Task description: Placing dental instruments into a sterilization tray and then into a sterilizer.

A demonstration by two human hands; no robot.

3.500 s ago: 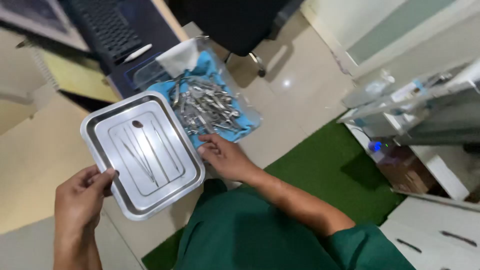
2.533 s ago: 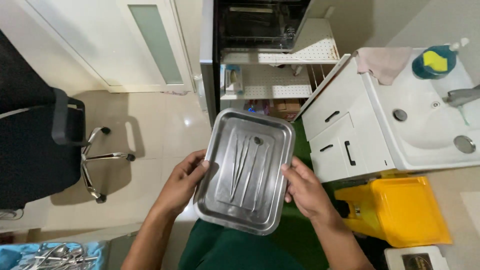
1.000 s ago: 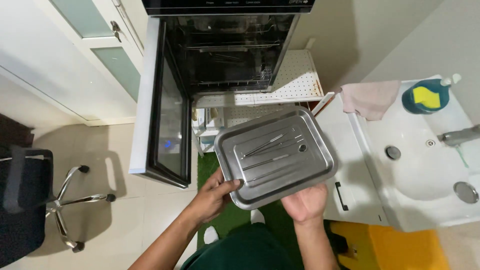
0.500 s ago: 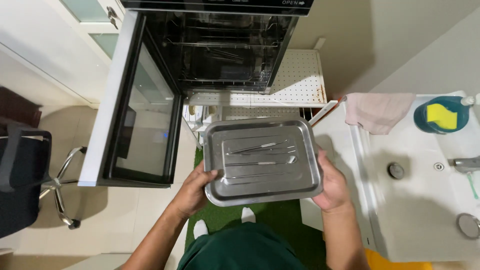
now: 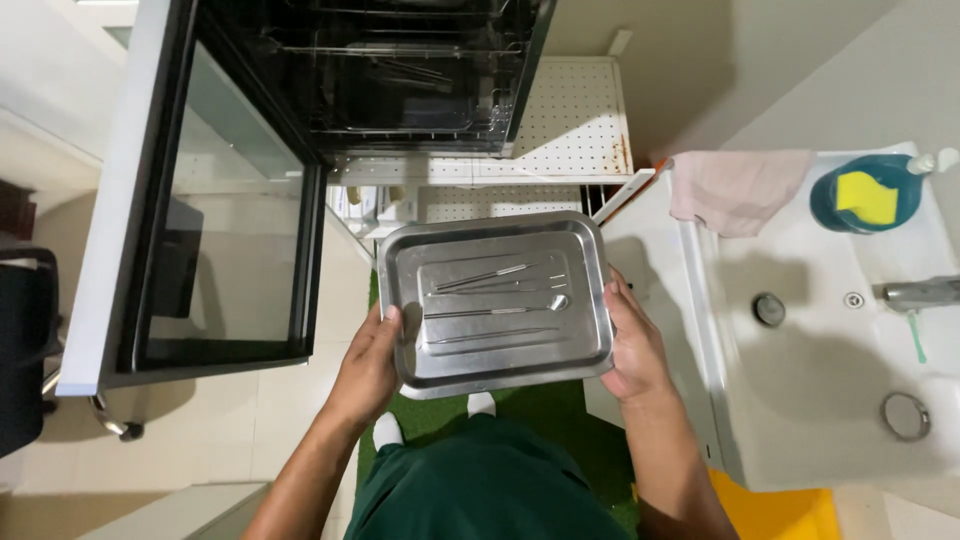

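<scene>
I hold the tray [image 5: 497, 305] level before the open cabinet [image 5: 400, 70], left hand [image 5: 368, 365] and right hand [image 5: 630, 345] clamped on its side rims. Keep it flat so the instruments [image 5: 495, 300] don't slide.

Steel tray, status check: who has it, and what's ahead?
Left hand and right hand grip steel tray, level. Slim instruments inside. Open cabinet ahead, unobstructed.

A tray [image 5: 415, 355] sits between both hands, instruments [image 5: 490, 298] lying in it. Beyond it stands an open cabinet [image 5: 400, 70]; the sink [image 5: 840, 400] lies to its right
</scene>
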